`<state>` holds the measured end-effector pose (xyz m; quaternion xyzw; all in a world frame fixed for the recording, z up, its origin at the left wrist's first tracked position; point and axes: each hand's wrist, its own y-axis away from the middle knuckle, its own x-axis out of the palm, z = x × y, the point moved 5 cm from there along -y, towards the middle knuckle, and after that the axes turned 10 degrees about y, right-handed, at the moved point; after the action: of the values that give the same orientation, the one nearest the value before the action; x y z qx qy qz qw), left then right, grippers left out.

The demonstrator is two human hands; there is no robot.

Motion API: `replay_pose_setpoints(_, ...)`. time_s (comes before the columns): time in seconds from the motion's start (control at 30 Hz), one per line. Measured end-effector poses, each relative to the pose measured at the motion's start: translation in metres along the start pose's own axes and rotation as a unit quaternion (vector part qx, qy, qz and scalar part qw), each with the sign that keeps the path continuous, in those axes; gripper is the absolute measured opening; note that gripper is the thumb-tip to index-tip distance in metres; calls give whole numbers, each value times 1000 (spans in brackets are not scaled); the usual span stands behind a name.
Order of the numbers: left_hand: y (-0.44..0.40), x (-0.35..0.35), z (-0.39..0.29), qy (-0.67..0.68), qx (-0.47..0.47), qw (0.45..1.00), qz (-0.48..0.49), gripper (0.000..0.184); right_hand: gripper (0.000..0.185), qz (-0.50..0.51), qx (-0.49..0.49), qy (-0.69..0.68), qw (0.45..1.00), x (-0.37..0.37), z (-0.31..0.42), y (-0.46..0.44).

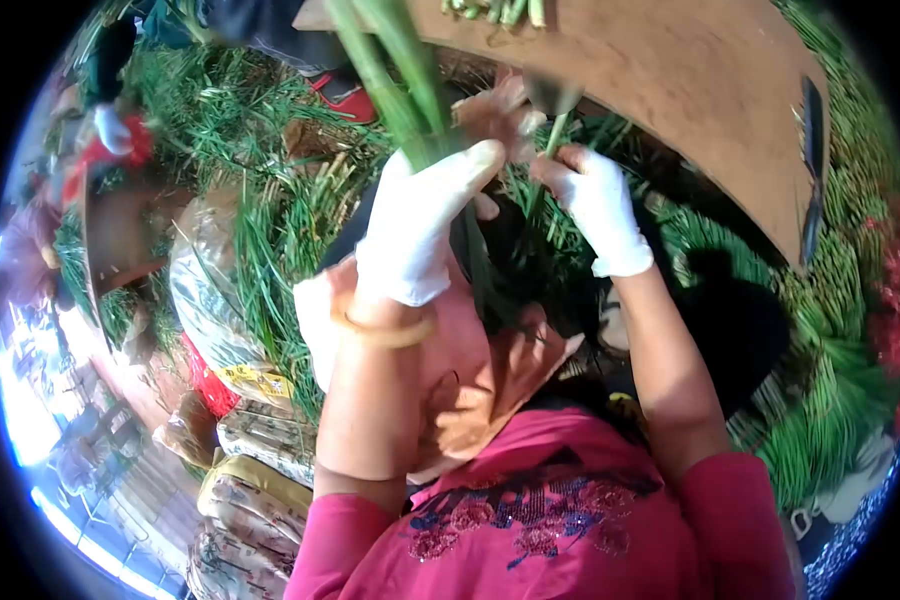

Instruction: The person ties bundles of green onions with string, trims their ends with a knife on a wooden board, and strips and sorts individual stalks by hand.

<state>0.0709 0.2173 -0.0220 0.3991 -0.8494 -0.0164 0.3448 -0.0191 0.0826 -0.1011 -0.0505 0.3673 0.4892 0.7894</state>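
Note:
My left hand [420, 215], in a white glove, is closed around thick green leafy stalks [400, 80] that look like garlic plants; they point up and away, blurred by motion. To its right, my right hand [602, 210] is gloved in white with the fingertips uncovered. Its thumb and fingers pinch a thin green stem [558, 133]. Just above that stem is a blurred dark shape [550, 95] that I cannot make out. Between the hands lies a blurred brownish-pink thing [500, 115], its kind unclear.
A curved wooden board [690, 90] spans the upper right, with short cut stems [500, 10] and a long black object [813, 170] on it. Green stalks [840, 380] are piled at right. Leaves, a plastic bag [210, 280] and another person's gloved hand [113, 130] are at left.

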Motion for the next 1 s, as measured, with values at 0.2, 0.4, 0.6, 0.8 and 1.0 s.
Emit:
replay_pose_setpoints(0.2, 15, 18, 43, -102, -194, 968, 123, 36, 19, -18, 25, -329, 944, -31, 53, 52)
replay_pose_setpoints(0.4, 9, 4, -5, -99, 14, 995, -25, 31, 33, -51, 256, -466, 845, 32, -94, 24)
replay_pose_setpoints(0.6, -2, -8, -12, -35, 66, 995, -61, 28, 37, -240, 445, -176, 845, 60, -374, -3)
replay_pose_setpoints(0.8, -10, -2, -5, 1, 66, 995, -78, 31, 46, -168, 486, -293, 806, 53, -390, -38)
replay_pose_setpoints(1.0, -13, -2, -13, 15, 72, 996, -42, 30, 31, -51, 430, -4, 901, 43, -392, -47)
